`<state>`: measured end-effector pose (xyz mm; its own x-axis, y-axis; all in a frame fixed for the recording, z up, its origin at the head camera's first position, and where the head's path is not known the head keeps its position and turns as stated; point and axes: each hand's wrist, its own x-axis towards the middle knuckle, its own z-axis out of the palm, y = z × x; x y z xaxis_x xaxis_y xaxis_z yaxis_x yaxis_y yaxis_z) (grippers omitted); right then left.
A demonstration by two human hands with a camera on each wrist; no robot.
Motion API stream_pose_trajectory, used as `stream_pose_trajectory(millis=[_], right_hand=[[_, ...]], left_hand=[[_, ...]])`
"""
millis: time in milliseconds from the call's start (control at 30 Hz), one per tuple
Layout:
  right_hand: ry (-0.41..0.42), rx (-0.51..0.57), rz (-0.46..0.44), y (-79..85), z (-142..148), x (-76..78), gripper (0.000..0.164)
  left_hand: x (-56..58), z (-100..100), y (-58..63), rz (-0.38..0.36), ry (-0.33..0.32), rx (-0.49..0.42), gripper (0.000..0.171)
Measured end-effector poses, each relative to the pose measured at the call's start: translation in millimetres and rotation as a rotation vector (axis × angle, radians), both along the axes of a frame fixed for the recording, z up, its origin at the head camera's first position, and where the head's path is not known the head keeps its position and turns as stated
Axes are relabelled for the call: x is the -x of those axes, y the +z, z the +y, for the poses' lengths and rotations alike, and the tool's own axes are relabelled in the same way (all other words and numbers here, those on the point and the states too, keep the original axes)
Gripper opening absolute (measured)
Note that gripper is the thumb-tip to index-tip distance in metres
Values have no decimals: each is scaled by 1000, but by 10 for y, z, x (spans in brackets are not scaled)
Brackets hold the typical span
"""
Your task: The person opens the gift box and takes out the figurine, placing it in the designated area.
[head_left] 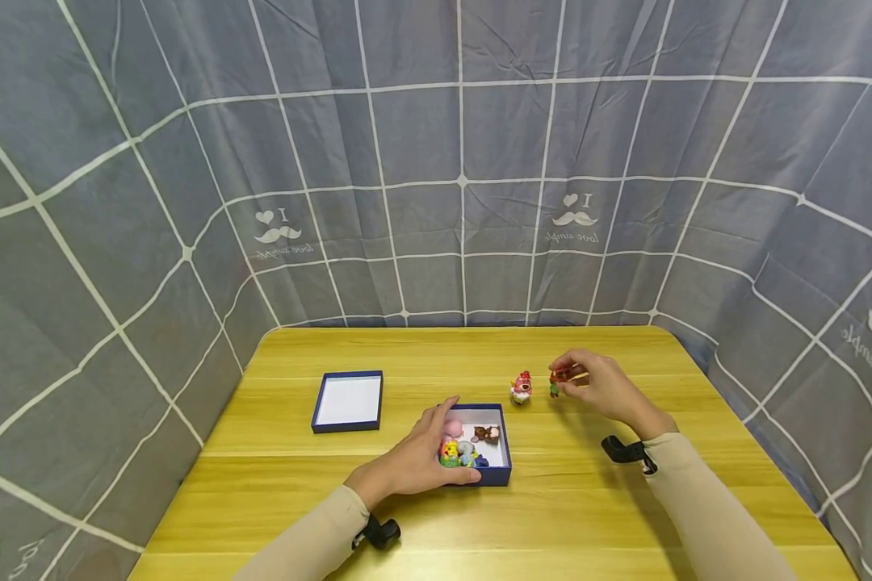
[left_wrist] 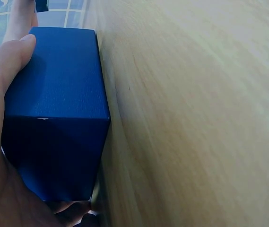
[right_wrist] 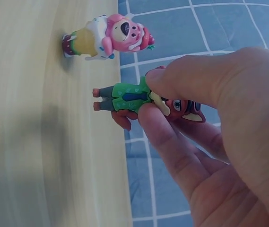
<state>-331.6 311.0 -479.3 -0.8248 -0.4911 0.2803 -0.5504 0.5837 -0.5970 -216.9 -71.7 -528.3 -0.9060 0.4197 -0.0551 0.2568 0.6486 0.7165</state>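
My left hand [head_left: 410, 456] grips the open blue box [head_left: 496, 476] from its left side, thumb along the near wall and fingers reaching to the far one. In the left wrist view the box's outer walls [left_wrist: 58, 75] show between thumb and fingers. Inside lie several small toy figures, among them a brown one [head_left: 487, 434], a pink one [head_left: 454, 428] and a grey one [head_left: 467, 453]. Between thumb and fingers my right hand [head_left: 609, 389] pinches a fox figurine [right_wrist: 129, 97] in a green shirt by its upper body, feet toward the table. Its back is hidden.
A pink bear figurine [head_left: 521, 389] stands on the wooden table [head_left: 276, 484] just left of the right hand. Farther left lies a blue-rimmed lid [head_left: 349, 401], white inside face up. Grey checked curtains [head_left: 421, 218] enclose the table's back and sides.
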Motion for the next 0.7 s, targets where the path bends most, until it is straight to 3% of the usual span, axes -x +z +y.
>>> stream_pose_trajectory(millis=[700], right_hand=[[-37,-13,-10,-156,13,42,26]], left_hand=[[-14,-1,12,1,3,-9,134]])
